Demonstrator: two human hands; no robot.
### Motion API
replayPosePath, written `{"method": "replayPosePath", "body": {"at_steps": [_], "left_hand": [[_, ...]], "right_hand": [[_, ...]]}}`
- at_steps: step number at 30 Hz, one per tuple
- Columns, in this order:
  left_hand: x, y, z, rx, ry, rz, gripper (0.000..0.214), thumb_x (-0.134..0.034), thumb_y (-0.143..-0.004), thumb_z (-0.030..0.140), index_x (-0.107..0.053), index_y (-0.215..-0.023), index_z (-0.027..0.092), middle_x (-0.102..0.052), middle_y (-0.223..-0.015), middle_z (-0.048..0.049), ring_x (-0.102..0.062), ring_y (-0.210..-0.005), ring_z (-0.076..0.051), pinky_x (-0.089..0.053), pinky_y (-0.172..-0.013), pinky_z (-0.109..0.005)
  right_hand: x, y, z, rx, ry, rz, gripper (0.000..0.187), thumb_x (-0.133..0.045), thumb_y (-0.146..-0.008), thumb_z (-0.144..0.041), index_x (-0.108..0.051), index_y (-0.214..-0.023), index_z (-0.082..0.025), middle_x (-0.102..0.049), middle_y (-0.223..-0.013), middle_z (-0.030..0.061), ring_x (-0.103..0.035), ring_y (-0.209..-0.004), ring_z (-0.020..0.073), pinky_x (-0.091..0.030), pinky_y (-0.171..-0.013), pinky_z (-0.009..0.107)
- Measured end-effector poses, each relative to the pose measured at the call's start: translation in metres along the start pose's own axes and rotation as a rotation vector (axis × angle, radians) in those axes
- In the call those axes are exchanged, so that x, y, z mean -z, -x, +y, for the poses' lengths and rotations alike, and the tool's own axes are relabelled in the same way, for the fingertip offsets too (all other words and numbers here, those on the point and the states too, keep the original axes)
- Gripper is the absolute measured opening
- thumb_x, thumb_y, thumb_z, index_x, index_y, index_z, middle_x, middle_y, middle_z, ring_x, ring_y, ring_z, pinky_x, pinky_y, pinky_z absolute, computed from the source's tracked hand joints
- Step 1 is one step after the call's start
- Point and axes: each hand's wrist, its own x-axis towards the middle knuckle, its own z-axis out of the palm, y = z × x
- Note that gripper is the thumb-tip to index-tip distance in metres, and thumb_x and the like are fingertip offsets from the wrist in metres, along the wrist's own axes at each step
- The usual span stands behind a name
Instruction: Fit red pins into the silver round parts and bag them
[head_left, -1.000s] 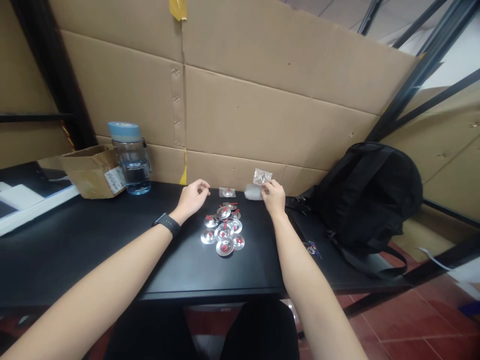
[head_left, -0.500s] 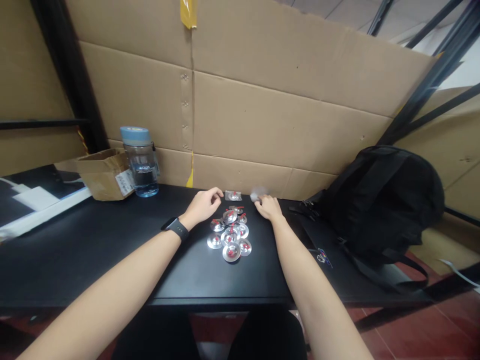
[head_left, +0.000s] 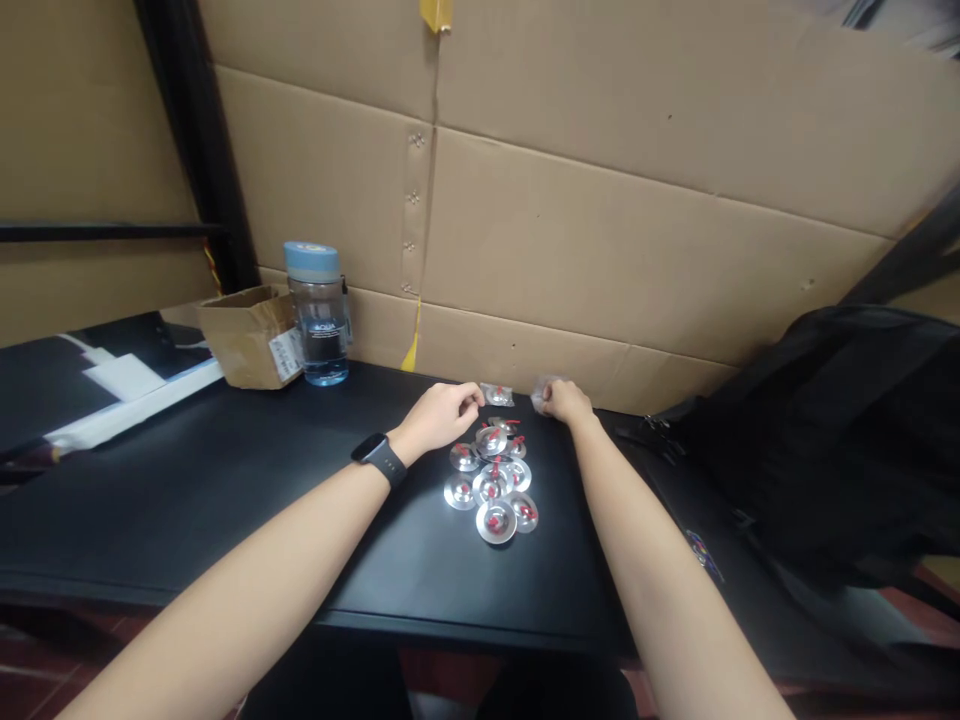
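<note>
Head cam: bottle (head_left: 322, 318) w/ "AQUA" on it, R fingers (head_left: 552, 401) pinching clear wrapper (head_left: 538, 391), L fingers (head_left: 471, 391) curled, can't tell if touching.

Red-marked silver discs (head_left: 492, 484) lie overlapping, translucent plastic (head_left: 538, 394) beyond them.

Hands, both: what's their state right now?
Left hand: half-curled near the small packet, nothing visibly held.
Right hand: curled at the clear plastic; whether gripping cannot be told.

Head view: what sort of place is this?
Probably a makeshift workbench in a workshop or storeroom: black tabletop, dark frame post and tall cardboard backing, with a pile of metal discs on top.
</note>
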Motion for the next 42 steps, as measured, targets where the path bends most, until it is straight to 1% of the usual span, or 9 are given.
{"method": "replayPosePath", "body": {"at_steps": [6, 15, 17, 22, 25, 29, 36, 39, 42], "left_hand": [[0.001, 0.001, 0.007, -0.018, 0.03, -0.063, 0.02, -0.057, -0.088, 0.017, -0.074, -0.096, 0.024, -0.075, -0.077, -0.001, -0.07, -0.07, -0.02, -0.047, -0.071, -0.028], [0.004, -0.001, 0.007, -0.039, 0.025, -0.072, 0.021, -0.057, -0.086, 0.015, -0.075, -0.094, 0.023, -0.074, -0.074, 0.0001, -0.068, -0.067, -0.019, -0.046, -0.069, -0.028], [0.006, -0.001, 0.006, -0.032, 0.014, -0.068, 0.022, -0.057, -0.086, 0.016, -0.075, -0.094, 0.023, -0.074, -0.075, -0.0004, -0.068, -0.068, -0.019, -0.046, -0.07, -0.028], [0.009, -0.002, 0.005, -0.012, -0.017, -0.062, 0.021, -0.057, -0.086, 0.017, -0.076, -0.094, 0.023, -0.075, -0.076, -0.0017, -0.068, -0.068, -0.02, -0.046, -0.069, -0.028], [0.01, -0.002, 0.003, -0.008, -0.036, -0.065, 0.022, -0.057, -0.086, 0.017, -0.076, -0.095, 0.023, -0.076, -0.077, -0.0021, -0.069, -0.069, -0.02, -0.047, -0.07, -0.029], [0.012, -0.004, -0.002, 0.024, -0.039, -0.035, 0.021, -0.056, -0.088, 0.018, -0.074, -0.096, 0.023, -0.077, -0.083, -0.0027, -0.071, -0.075, -0.022, -0.049, -0.074, -0.03], [0.003, -0.008, -0.022, 0.279, 0.136, 0.135, 0.032, -0.062, -0.094, 0.041, -0.063, -0.118, 0.019, -0.075, -0.115, -0.0119, -0.072, -0.099, -0.025, -0.054, -0.088, -0.036], [-0.002, -0.006, -0.025, 0.349, 0.266, 0.07, 0.051, -0.066, -0.092, 0.049, -0.055, -0.131, 0.019, -0.076, -0.113, -0.0117, -0.073, -0.094, -0.024, -0.056, -0.085, -0.036], [-0.004, -0.001, -0.015, 0.225, 0.321, -0.075, 0.044, -0.075, -0.084, 0.042, -0.064, -0.121, 0.022, -0.079, -0.102, -0.0062, -0.075, -0.091, -0.025, -0.056, -0.083, -0.034]], "right_hand": [[0.0, 0.002, -0.004, 0.004, 0.006, -0.036, 0.03, -0.069, -0.084, -0.023, -0.073, -0.113, -0.024, -0.073, -0.123, 0.0107, -0.071, -0.108, 0.0254, -0.053, -0.086, 0.031], [0.025, 0.026, -0.028, -0.034, 0.071, 0.079, 0.032, -0.061, -0.092, -0.028, -0.074, -0.115, -0.01, -0.072, -0.118, 0.026, -0.071, -0.111, 0.0357, -0.051, -0.095, 0.043], [0.027, 0.032, -0.039, 0.048, 0.061, 0.122, 0.031, -0.056, -0.095, -0.026, -0.074, -0.115, -0.011, -0.071, -0.119, 0.0251, -0.069, -0.113, 0.035, -0.05, -0.096, 0.043], [0.014, 0.035, -0.07, 0.525, -0.042, 0.067, 0.042, -0.061, -0.089, -0.017, -0.068, -0.13, -0.024, -0.068, -0.137, 0.0089, -0.062, -0.127, 0.0241, -0.046, -0.106, 0.034], [0.004, 0.027, -0.085, 0.547, -0.077, 0.037, 0.04, -0.064, -0.09, -0.02, -0.068, -0.13, -0.022, -0.069, -0.136, 0.01, -0.063, -0.126, 0.0279, -0.048, -0.105, 0.04], [0.0, 0.013, -0.093, 0.521, -0.128, 0.052, 0.033, -0.059, -0.094, -0.014, -0.072, -0.123, -0.021, -0.076, -0.123, 0.0097, -0.069, -0.117, 0.0244, -0.05, -0.1, 0.034], [0.032, 0.031, -0.101, 0.645, -0.383, 0.158, 0.031, -0.057, -0.096, -0.014, -0.074, -0.121, -0.019, -0.078, -0.12, 0.0082, -0.072, -0.114, 0.0226, -0.05, -0.102, 0.031], [0.052, 0.06, -0.096, 0.749, -0.555, 0.174, 0.03, -0.056, -0.099, -0.021, -0.075, -0.123, -0.024, -0.077, -0.124, 0.005, -0.072, -0.114, 0.0231, -0.051, -0.103, 0.035], [0.061, 0.085, -0.082, 0.696, -0.698, 0.222, 0.031, -0.056, -0.1, -0.025, -0.074, -0.125, -0.028, -0.075, -0.128, 0.0031, -0.07, -0.119, 0.0242, -0.051, -0.106, 0.039]]}}
